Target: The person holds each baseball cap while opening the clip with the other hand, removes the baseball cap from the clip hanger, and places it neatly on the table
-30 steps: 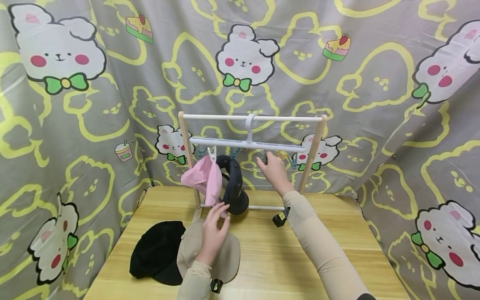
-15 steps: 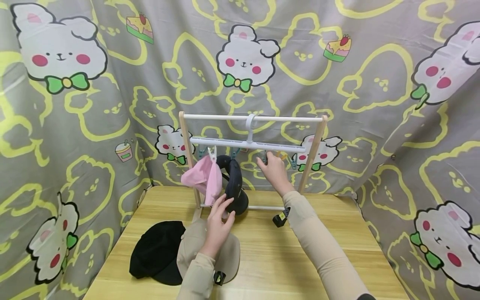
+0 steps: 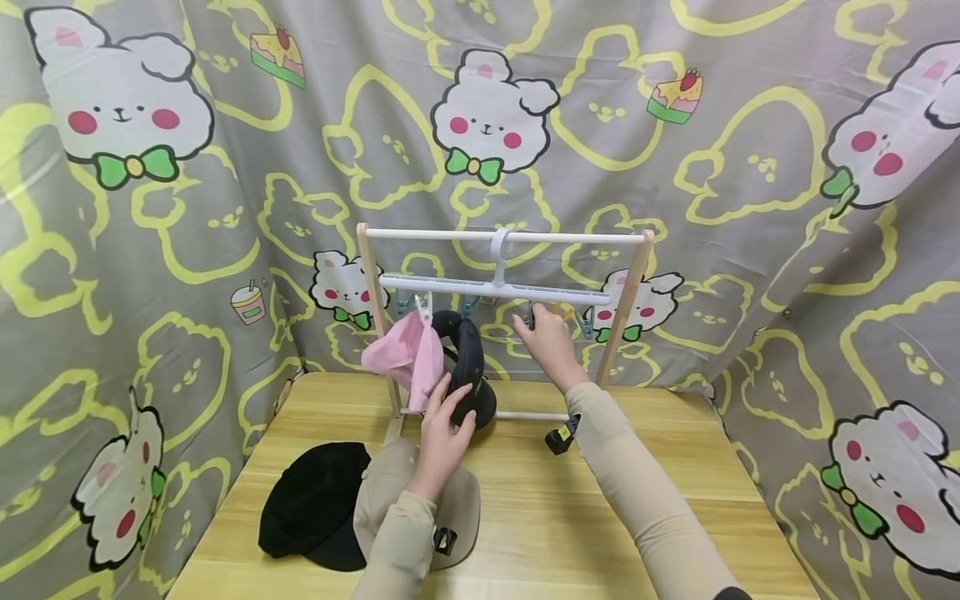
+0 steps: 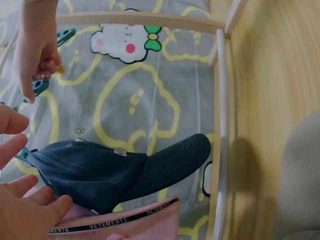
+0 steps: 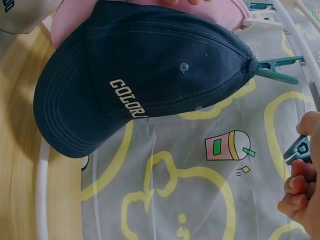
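A navy baseball cap [image 3: 469,362] hangs by its back from a teal clothespin [image 5: 278,70] under the pale hanger bar [image 3: 442,286]. Beside it on the left, a pink cap [image 3: 405,354] hangs from a white clothespin [image 3: 424,310]. My left hand [image 3: 444,429] is held up just in front of both caps, fingers spread and bent slightly, gripping nothing. Farther right along the bar, my right hand [image 3: 551,346] pinches another teal clothespin [image 5: 298,150] between thumb and fingers; no cap hangs from this one.
The hanger hooks over the white top rod [image 3: 427,235] of a wooden-sided rack [image 3: 628,308]. A black cap [image 3: 311,500] and a beige cap [image 3: 382,492] lie on the wooden table [image 3: 570,517] at front left. A patterned curtain [image 3: 600,150] surrounds the table.
My left hand has moved up and slightly right, toward the hanging navy cap. My right hand stays at the same clothespin.
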`<state>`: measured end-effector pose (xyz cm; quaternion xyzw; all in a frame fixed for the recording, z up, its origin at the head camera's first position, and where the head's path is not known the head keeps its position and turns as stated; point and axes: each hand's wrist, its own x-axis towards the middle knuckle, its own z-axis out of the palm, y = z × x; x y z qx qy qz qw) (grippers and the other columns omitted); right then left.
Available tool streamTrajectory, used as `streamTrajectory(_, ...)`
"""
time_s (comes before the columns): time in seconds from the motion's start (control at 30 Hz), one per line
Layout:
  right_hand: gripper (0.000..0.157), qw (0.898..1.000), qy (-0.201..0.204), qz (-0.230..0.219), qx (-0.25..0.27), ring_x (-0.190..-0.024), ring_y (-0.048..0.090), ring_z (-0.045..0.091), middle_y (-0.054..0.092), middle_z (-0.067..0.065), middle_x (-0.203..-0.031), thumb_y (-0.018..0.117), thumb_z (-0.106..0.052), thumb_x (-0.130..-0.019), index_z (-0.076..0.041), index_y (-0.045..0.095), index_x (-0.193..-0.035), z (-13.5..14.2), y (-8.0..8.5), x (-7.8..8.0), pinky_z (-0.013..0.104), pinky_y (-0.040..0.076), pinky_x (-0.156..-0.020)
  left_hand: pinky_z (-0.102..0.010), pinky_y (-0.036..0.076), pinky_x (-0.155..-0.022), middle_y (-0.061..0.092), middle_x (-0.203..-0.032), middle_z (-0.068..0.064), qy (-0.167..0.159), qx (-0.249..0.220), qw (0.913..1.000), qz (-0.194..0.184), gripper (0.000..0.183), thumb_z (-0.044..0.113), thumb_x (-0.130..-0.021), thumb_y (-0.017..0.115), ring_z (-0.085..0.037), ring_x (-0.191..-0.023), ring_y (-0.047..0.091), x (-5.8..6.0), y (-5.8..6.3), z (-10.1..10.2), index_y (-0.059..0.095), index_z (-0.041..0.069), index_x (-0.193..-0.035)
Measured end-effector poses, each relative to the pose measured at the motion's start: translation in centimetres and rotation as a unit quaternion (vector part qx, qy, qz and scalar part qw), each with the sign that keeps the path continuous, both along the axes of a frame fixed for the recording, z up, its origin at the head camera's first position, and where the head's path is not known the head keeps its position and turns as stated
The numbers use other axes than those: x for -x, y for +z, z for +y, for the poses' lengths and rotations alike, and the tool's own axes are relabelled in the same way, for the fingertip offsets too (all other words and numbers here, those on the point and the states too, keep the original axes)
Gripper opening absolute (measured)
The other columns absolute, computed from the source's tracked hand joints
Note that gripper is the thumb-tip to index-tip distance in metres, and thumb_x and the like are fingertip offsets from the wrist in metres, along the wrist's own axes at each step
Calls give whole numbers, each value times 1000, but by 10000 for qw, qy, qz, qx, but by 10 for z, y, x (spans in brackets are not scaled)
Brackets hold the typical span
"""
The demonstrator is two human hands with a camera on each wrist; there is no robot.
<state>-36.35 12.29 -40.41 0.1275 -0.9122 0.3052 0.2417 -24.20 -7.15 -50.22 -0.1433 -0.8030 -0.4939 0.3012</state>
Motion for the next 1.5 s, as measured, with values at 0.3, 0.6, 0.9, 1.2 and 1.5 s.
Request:
streamTrajectory(0.3, 36, 9999, 10, 99, -42, -46, 41, 17, 41, 4, -61, 55, -33, -98, -9, 43, -75, -1, 0, -1, 27, 32, -45, -60, 41, -104, 42, -149, -21, 99, 83, 9999, 3, 38, 9, -85, 70, -43, -137, 40, 7, 2, 4, 66, 10, -123)
streamTrajectory(0.6, 36, 9999, 16, 162, -56, -46, 40, 17, 41, 4, -59, 56, -33, -98, -8, 44, -74, -1, -1, -1, 26, 31, -44, -62, 35, -107, 43, -148, -22, 178, 145, 9997, -130, 37, 9, -84, 70, -44, -136, 40, 14, 3, 10, 67, 10, -121)
streamTrajectory(0.9, 35, 9998, -32, 201, -39, -47, 43, 18, 43, 4, -59, 56, -32, -97, -8, 45, -75, 0, -2, 0, 27, 32, -45, -62, 36, -107, 41, -150, -20, 95, 43, 9986, -518, 38, 11, -86, 69, -43, -138, 39, 24, 2, 14, 66, 10, -123)
streamTrajectory(1.2, 35, 9996, -23, 256, -72, -46, 42, 18, 42, 4, -59, 57, -32, -97, -8, 45, -74, 0, -3, 0, 27, 32, -45, -58, 38, -108, 41, -149, -22, 64, 16, 9982, -594, 39, 10, -86, 68, -42, -136, 41, 32, -2, 16, 65, 7, -124)
streamTrajectory(1.5, 35, 9998, -25, 187, -55, -47, 43, 18, 43, 4, -60, 56, -33, -97, -8, 45, -75, 0, -4, 0, 27, 33, -45, -53, 40, -107, 47, -143, -21, 180, -12, 9988, -448, 40, 7, -84, 69, -39, -131, 46, 38, -5, 18, 66, 8, -123)
